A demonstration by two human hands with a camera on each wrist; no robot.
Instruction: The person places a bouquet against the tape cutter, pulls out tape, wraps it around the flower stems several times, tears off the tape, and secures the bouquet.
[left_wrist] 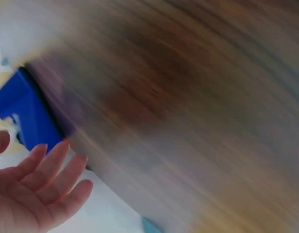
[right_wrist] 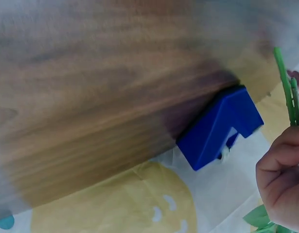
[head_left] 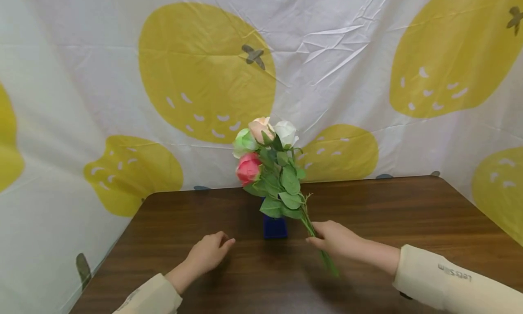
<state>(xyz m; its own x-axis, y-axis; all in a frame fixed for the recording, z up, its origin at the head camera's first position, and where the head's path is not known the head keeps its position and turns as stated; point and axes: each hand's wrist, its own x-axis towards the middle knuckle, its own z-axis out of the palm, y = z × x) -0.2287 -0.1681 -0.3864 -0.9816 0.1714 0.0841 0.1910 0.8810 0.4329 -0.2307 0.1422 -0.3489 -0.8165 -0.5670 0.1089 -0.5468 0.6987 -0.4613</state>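
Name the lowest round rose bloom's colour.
The lowest rose bloom is pinkish red, clearest in the head view.

The right hand (right_wrist: 285, 182) grips green stems (right_wrist: 288, 94), their bare ends poking out one side of it and leaves (right_wrist: 258, 217) showing at the other. Near the hand, a blue stand (right_wrist: 207, 136) is on the wooden table (right_wrist: 91, 87).

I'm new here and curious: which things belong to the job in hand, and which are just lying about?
Part of the job: bunch of flowers, held by its stems in the right hand; left hand, holding nothing; probably the blue object, untouched by either hand.

Just around: wooden table; yellow-patterned cloth behind it.
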